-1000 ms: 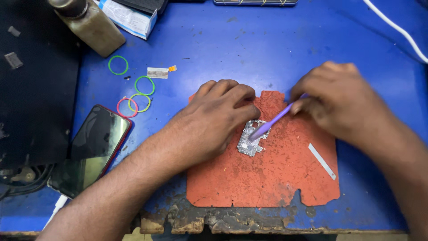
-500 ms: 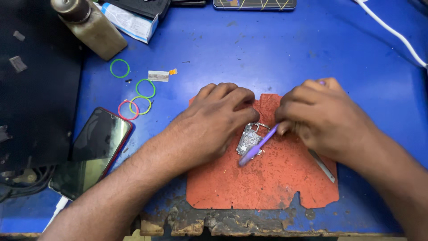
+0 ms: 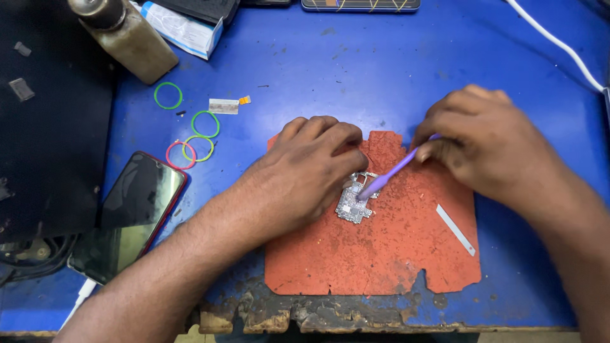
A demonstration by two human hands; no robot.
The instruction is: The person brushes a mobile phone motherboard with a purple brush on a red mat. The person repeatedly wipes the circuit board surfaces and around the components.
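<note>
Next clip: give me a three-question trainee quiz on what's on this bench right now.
1. True or false: the left hand pins the small circuit board down on the orange mat.
2. What does the right hand hold? A) purple brush B) tweezers C) screwdriver
3. How many rubber bands lie left of the mat?

Key: 1 true. 2 A; its tip touches the board. 3 four: three green, one pink, near the phone.
</note>
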